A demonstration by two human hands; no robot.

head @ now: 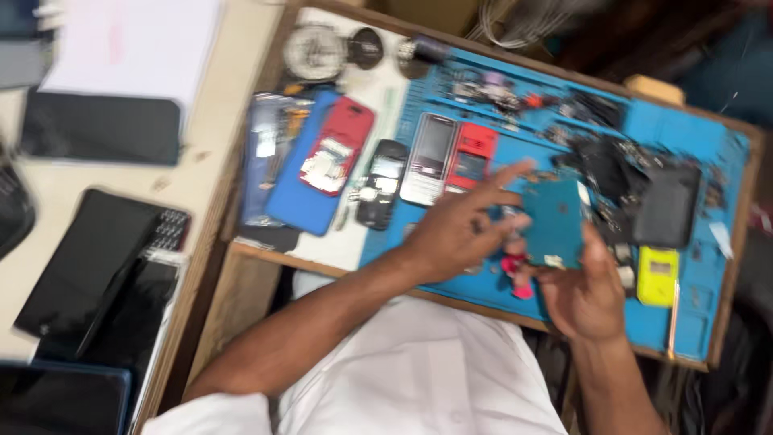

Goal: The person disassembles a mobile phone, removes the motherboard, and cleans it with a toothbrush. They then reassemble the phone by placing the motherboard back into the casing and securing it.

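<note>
A big blue mat (708,145) lies in a wooden tray (745,266), and everything here sits on it or just off it. Near the mat's top left edge lie a blue phone case (299,197), a red phone (338,145), a black phone (382,181), a silver phone (430,157) and a small red phone (471,155). Over the middle of the mat, both hands meet at a flat teal phone board (554,221). The board stands with its long side running up and down the mat. The right hand (584,294) grips it from below, fingers curled around its lower edge. The left hand (459,229) is open, fingers spread, touching the board's left side. A black pouch (667,205) and a yellow phone (658,275) lie on the mat's right part. A small pink tool (515,270) sits on the mat under the hands.
</note>
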